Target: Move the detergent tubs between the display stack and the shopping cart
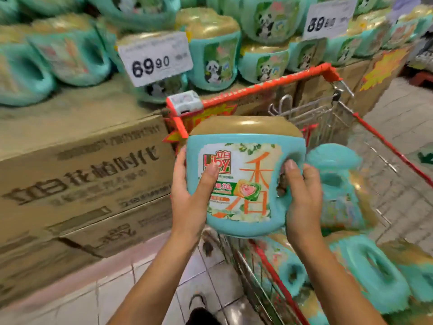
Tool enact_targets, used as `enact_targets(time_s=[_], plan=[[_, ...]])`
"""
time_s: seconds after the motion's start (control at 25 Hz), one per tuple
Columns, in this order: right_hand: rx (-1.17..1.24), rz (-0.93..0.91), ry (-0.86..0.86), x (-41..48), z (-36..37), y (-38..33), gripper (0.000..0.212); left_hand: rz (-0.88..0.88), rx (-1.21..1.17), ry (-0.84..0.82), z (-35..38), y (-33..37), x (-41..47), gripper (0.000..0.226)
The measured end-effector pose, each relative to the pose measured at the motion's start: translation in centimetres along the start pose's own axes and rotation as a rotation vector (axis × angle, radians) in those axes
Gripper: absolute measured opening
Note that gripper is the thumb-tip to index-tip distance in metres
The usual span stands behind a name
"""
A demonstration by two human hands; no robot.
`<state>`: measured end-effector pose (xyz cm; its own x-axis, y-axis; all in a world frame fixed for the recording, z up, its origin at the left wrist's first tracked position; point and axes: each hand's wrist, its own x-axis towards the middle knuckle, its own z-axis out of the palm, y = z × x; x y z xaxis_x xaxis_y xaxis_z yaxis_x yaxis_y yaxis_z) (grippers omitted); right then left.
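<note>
I see the detergent tub (243, 184) at the centre of the frame, lifted clear of everything and held between both hands. It is teal with a gold lid on top and a flowered label facing me, and it leans a little to one side.

The left hand (187, 198) grips its left side, with the thumb laid across the label and the fingers curled round behind. The right hand (302, 198) grips the moulded handle on the right, its thumb tucked into the handle opening. Both hands are clamped firmly on it.

The tub overlaps the left edge of the shopping cart (269, 85), a wire basket with a red rim that fills the right half of the frame. I cannot tell whether the tub hangs over the basket or just beside it. More tubs lie on their sides in the cart — one (337, 184) just right of the held tub, others (370, 273) at lower right.

The display stack (213, 59) runs along the top of the frame, with panda-printed tubs sitting on brown cardboard cartons (82, 174). Two price cards stand among them, reading 69.90 (154, 59) at upper centre and 89 (328, 18) at upper right. Pale floor tiles (121, 289) show at lower left, blurred.
</note>
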<state>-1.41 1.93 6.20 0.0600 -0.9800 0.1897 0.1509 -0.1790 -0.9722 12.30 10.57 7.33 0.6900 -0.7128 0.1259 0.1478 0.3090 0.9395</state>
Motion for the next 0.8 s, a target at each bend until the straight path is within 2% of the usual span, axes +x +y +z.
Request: enact_targets(time_s=[0.16, 0.36, 0.6, 0.8], plan=[[0.092, 0.074, -0.258, -3.9, 8.8, -0.5, 0.033, 0.094, 0.034, 0.222, -8.7, 4.1, -1.5, 0.075], [0.243, 0.111, -0.521, -10.6, 21.2, -1.8, 0.025, 0.225, 0.122, 0.368, -20.9, 10.0, -3.0, 0.059], [0.319, 0.140, -0.639, -21.1, 37.0, -2.4, 0.021, 0.298, 0.250, 0.434, -38.0, 17.4, -3.1, 0.059], [0.328, 0.140, -0.657, -26.5, 48.1, -3.4, 0.022, 0.300, 0.321, 0.443, -48.8, 22.8, -1.0, 0.055]])
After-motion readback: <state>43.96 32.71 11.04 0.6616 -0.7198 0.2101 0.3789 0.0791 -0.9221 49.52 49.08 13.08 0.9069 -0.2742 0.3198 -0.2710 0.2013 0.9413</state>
